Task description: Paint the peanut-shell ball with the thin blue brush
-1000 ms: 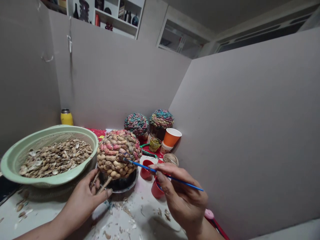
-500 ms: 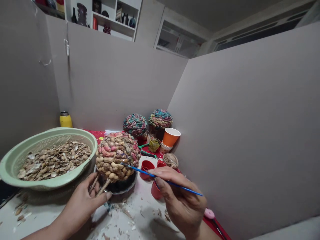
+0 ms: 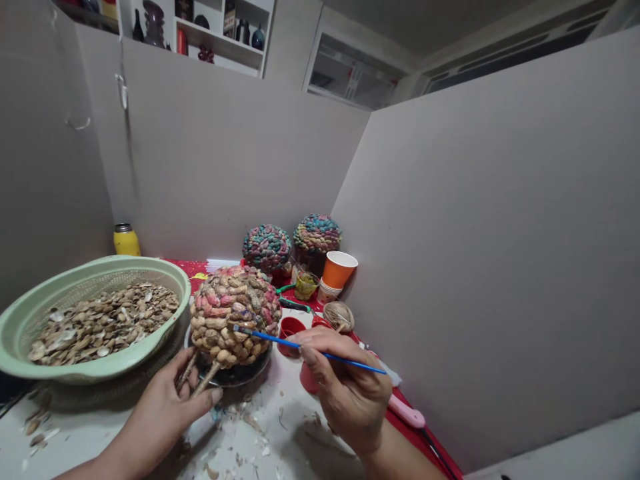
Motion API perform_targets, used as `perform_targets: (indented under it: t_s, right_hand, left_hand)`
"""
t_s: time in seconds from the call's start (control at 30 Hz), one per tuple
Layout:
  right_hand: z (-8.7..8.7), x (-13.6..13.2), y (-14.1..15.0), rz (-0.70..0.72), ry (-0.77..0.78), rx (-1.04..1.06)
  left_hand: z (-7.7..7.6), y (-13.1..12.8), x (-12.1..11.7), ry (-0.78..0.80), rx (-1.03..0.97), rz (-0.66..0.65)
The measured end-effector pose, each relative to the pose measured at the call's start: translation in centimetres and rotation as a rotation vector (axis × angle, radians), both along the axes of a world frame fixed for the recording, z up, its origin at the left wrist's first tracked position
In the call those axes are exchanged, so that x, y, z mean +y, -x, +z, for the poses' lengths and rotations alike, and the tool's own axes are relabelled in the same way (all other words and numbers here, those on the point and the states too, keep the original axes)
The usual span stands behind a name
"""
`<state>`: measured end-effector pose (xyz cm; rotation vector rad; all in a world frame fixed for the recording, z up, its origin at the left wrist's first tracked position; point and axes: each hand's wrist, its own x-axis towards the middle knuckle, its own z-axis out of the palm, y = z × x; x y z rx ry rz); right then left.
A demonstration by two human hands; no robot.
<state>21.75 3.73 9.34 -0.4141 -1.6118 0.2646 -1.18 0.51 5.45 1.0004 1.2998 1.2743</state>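
A dome covered in peanut shells (image 3: 235,317), partly painted pink and purple, sits tilted over a dark round dish (image 3: 245,377). My left hand (image 3: 167,403) is closed around the thin sticks (image 3: 205,379) that stick out below the dome. In my right hand (image 3: 345,383) is a blue paintbrush (image 3: 310,350), pinched between thumb and fingers. Its bristle tip lies against the shells on the dome's front. Red cups (image 3: 291,333) stand just behind my right hand, which partly hides them.
A green basket (image 3: 183,280) of shell pieces stands left, near a yellow bottle (image 3: 126,240). Behind are two painted shell domes (image 3: 267,247), an orange paper cup (image 3: 339,270), green-handled pliers (image 3: 295,305) and a twine roll (image 3: 339,316). A pink-handled tool (image 3: 407,411) lies right. Grey panels enclose the table.
The brush tip has shifted slightly left across the front shells, and my right hand has moved left with it. My left hand keeps its hold. The view has turned slightly.
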Motion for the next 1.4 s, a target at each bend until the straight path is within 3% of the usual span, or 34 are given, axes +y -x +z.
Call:
perform_targets:
  t_s: [0.3,0.47,0.6,0.87,1.17,1.4]
  right_hand:
    - [0.3,0.4,-1.5,-0.072,0.018,-0.092]
    - [1.0,0.0,-2.4,-0.101,0.021,-0.093]
    - [1.2,-0.3,-2.6,-0.092,0.017,-0.040]
    - [0.6,-0.2,-1.3,-0.044,0.025,-0.044]
    - [1.7,0.0,-2.4,-0.139,0.049,0.019]
    - [0.9,0.3,-4.0,-0.241,0.010,0.105]
  left_hand:
    - [-1.5,0.9,0.2,-0.064,0.107,-0.022]
    - [-1.0,1.0,0.1,-0.044,0.149,-0.052]
    - [-1.1,0.8,0.0,-0.042,0.089,0.016]
    - [-1.7,0.8,-0.1,-0.011,0.063,-0.014]
    - [-1.0,0.4,-0.2,-0.018,-0.053,0.026]
    - [-1.5,0.2,-0.1,-0.003,-0.157,0.033]
